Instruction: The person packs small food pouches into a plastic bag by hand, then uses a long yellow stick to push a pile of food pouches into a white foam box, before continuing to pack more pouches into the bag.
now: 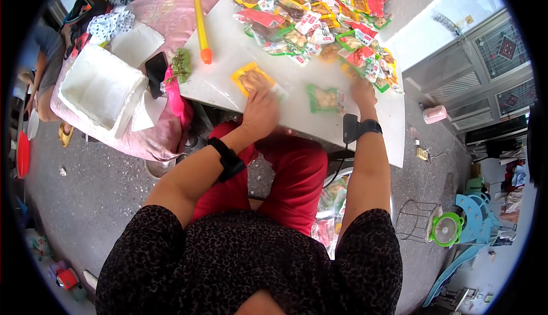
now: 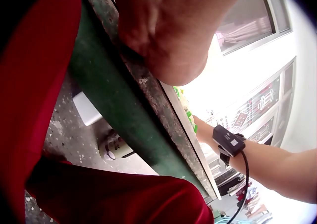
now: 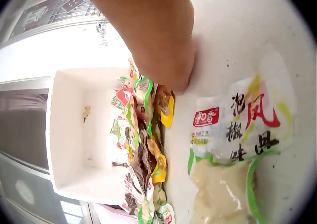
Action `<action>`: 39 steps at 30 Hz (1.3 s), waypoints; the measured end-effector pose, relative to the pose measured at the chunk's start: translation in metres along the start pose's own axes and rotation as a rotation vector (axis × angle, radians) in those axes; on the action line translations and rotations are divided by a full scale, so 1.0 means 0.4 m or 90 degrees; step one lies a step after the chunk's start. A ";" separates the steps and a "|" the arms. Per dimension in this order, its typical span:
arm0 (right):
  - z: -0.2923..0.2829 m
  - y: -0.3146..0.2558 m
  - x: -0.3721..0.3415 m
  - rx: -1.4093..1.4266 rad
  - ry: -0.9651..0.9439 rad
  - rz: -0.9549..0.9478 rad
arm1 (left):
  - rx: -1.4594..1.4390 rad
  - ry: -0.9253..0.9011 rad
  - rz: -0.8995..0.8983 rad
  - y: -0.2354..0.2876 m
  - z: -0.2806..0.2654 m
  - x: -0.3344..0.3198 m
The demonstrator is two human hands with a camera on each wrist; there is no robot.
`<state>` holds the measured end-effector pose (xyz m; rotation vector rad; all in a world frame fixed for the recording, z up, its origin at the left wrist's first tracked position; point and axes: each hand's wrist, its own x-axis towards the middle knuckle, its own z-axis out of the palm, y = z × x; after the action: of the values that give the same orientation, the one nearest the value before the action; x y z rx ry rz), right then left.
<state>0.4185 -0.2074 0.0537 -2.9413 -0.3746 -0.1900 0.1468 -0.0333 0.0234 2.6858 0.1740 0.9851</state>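
On the table lies a yellow-edged packet [image 1: 251, 79], and my left hand [image 1: 261, 112] rests its fingers on the packet's lower part. The left wrist view shows only the heel of this hand [image 2: 173, 46], above the table edge. My right hand [image 1: 363, 93] is at the near edge of the packet pile [image 1: 305, 21], beside a yellow packet [image 1: 349, 72]; its fingertips are too unclear to tell a grip. A green-edged packet [image 1: 324, 99] lies between the hands, and shows large in the right wrist view [image 3: 223, 184].
A white foam box [image 3: 69, 130] stands behind the pile. Left of the hands are a yellow stick [image 1: 201, 23] with an orange end, a dark phone [image 1: 155, 75] and another foam box [image 1: 97, 89] on the pink cloth. More packets [image 1: 331, 201] lie below the table by the right leg.
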 end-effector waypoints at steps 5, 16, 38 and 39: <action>0.018 0.042 0.021 -0.071 0.003 -0.129 | 0.023 -0.037 0.001 -0.002 -0.004 -0.003; -0.043 0.096 -0.127 -0.014 0.153 -0.216 | 0.062 -0.172 -0.042 0.007 -0.026 0.009; -0.103 -0.063 -0.423 1.048 -0.380 0.078 | -0.285 0.037 -0.116 -0.034 0.010 0.026; -0.106 -0.062 -0.425 1.020 -0.401 0.088 | -0.294 0.042 -0.121 -0.033 0.008 0.027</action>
<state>0.2443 -0.2317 0.0737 -1.3391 -0.1998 0.7201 0.1568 -0.0192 0.0237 2.1770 0.1849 0.9230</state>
